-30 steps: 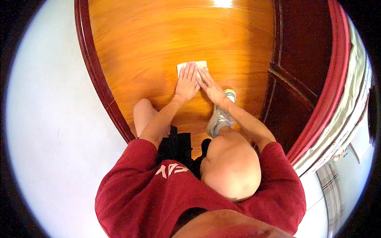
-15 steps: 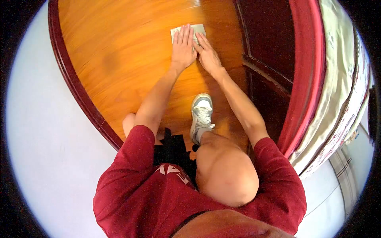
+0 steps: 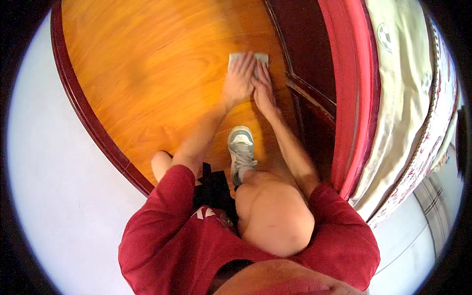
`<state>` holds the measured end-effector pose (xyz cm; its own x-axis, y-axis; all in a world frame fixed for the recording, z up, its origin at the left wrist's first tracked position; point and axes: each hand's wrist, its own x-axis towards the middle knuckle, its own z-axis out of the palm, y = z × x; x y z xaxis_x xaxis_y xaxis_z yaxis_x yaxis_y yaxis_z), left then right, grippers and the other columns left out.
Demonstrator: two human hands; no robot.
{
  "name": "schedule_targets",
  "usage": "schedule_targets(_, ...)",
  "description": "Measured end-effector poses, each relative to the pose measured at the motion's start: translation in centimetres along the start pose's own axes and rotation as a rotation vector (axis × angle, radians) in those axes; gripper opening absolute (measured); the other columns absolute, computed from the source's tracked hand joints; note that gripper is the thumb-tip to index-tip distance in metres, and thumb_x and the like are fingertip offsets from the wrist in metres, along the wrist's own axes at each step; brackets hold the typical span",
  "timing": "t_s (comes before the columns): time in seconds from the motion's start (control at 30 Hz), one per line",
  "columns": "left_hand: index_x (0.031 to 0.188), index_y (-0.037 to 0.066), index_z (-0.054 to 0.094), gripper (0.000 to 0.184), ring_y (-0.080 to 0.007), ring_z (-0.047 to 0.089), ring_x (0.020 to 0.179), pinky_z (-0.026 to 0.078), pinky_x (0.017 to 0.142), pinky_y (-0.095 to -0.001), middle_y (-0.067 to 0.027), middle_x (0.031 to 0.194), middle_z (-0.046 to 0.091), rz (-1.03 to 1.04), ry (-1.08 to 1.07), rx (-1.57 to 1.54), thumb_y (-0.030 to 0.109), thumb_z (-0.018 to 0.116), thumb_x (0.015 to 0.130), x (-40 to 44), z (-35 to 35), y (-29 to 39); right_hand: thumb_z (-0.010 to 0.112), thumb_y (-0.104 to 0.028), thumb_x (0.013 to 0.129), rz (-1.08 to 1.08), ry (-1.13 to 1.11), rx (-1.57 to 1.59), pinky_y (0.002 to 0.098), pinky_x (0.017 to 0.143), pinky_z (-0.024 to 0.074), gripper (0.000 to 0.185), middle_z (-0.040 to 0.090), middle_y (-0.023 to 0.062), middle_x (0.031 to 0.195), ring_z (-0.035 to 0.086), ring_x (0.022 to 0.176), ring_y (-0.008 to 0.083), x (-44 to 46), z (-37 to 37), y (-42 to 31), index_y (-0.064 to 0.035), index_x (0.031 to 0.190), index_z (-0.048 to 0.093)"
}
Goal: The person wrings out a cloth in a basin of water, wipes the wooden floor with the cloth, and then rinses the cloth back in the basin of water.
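Observation:
A pale folded cloth (image 3: 263, 58) lies flat on the glossy wooden floor (image 3: 142, 73). My left hand (image 3: 239, 80) presses on its left part, palm down with the fingers stretched out. Close beside it, my right hand (image 3: 264, 90) also rests flat on the cloth's right part, fingers extended forward. Motion blurs both hands slightly. Most of the cloth is covered by them; its far edge and corners show.
A dark wooden bed side (image 3: 307, 49) with red and cream bedding (image 3: 393, 73) borders the right. A dark red skirting board (image 3: 81, 108) and white wall (image 3: 59, 172) curve along the left. My sneaker (image 3: 241, 145) stands on the floor between my arms.
My hands and the cloth have moved together toward me and to the right, nearer the bed side. The camera view has shifted a little as well. Both hands stay on the cloth.

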<state>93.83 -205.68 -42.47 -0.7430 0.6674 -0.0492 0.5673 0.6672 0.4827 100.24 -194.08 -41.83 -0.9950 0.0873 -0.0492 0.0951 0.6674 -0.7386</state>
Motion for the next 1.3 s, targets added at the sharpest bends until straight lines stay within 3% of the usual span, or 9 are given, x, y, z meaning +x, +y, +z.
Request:
schedule_targets(0.1,0.145,0.001,0.028,0.071,-0.0307,0.015,0.143,0.008,0.117,-0.0456,-0.0135,0.154,0.021,0.025,0.043,0.188,0.031,0.048,0.085,5.5,-1.7,-2.5,0.044,0.002,0.091,0.138,0.019,0.09,0.0433,0.115,0.0224,0.04,0.025,0.0243,0.15,0.02,0.14,0.0402,6.6,-0.1,0.1,0.0002,0.13,0.052)
schedule_targets(0.23,0.147,0.002,0.024,0.07,-0.0288,0.011,0.145,0.004,0.118,-0.0461,-0.012,0.156,0.018,0.012,0.112,0.127,0.032,0.045,0.087,7.8,-1.5,-1.6,0.038,-0.017,0.096,0.059,-0.018,-0.056,0.0441,0.117,0.0137,0.044,0.021,0.0213,0.152,0.015,0.142,0.0386,7.5,-1.1,1.5,-0.0048,0.137,0.046)
schedule_targets(0.3,0.147,0.003,0.024,0.07,-0.0275,0.009,0.145,0.004,0.118,-0.0466,-0.0115,0.156,0.016,-0.007,-0.115,0.494,0.033,0.044,0.088,7.2,-1.9,0.3,0.035,-0.019,0.097,0.041,-0.009,-0.067,0.0437,0.117,0.0132,0.044,0.019,0.021,0.153,0.013,0.142,0.0383,6.1,-0.9,2.1,-0.0048,0.139,0.044)
schedule_targets(0.37,0.146,0.002,0.028,0.067,-0.0272,0.012,0.145,0.006,0.117,-0.0484,-0.0125,0.156,0.018,0.071,-0.136,0.376,0.031,0.044,0.087,4.9,-0.7,1.9,0.041,-0.014,0.095,0.295,0.063,0.14,0.0439,0.117,0.0122,0.045,0.016,0.0216,0.154,0.011,0.142,0.0404,1.5,-0.4,2.3,-0.006,0.14,0.042)
schedule_targets(0.43,0.144,0.001,0.031,0.065,-0.0278,0.016,0.144,0.007,0.117,-0.048,-0.0134,0.154,0.022,0.113,-0.134,0.216,0.029,0.044,0.087,2.0,0.1,4.4,0.041,0.005,0.09,0.196,-0.01,-0.096,0.0448,0.116,0.0151,0.052,0.015,0.0197,0.154,0.01,0.143,0.0367,-3.7,-1.2,2.9,-0.0071,0.141,0.041)
schedule_targets(0.53,0.143,0.001,0.033,0.064,-0.0282,0.02,0.142,0.009,0.117,-0.0448,-0.014,0.152,0.027,0.091,-0.068,0.002,0.027,0.046,0.085,-2.0,2.8,5.7,0.044,0.01,0.087,0.219,-0.088,-0.11,0.0442,0.116,0.015,0.055,0.016,0.019,0.154,0.01,0.144,0.0358,-7.9,-2.5,1.2,-0.0073,0.139,0.043)
schedule_targets(0.67,0.143,0.0,0.033,0.067,-0.0272,0.019,0.143,0.013,0.117,-0.0402,-0.0141,0.151,0.028,-0.032,-0.068,-0.032,0.025,0.049,0.083,-6.1,0.6,3.5,0.056,0.005,0.078,0.07,-0.208,-0.091,0.0447,0.115,0.0189,0.064,0.017,0.0231,0.153,0.013,0.142,0.0411,-7.3,-0.9,-1.5,-0.0049,0.14,0.042)
schedule_targets(0.97,0.146,0.005,0.028,0.073,-0.0265,0.016,0.143,0.013,0.117,-0.0416,-0.0111,0.154,0.021,-0.339,-0.011,0.05,0.034,0.054,0.084,-19.3,-3.9,-5.7,0.053,0.01,0.075,-0.288,-0.458,-0.097,0.0421,0.114,0.0257,0.055,0.022,0.0229,0.151,0.018,0.141,0.0397,-6.8,8.9,-10.2,0.0008,0.129,0.053)
schedule_targets(1.3,0.144,0.001,0.028,0.078,-0.0323,0.014,0.144,0.013,0.116,-0.0481,-0.0141,0.154,0.018,-0.496,0.053,-0.005,0.025,0.06,0.077,-31.4,-5.6,-11.5,0.052,0.008,0.071,-0.589,-0.745,-0.218,0.0431,0.115,0.0231,0.058,0.018,0.0297,0.15,0.016,0.14,0.0441,-8.4,18.4,-16.7,0.0027,0.129,0.052)
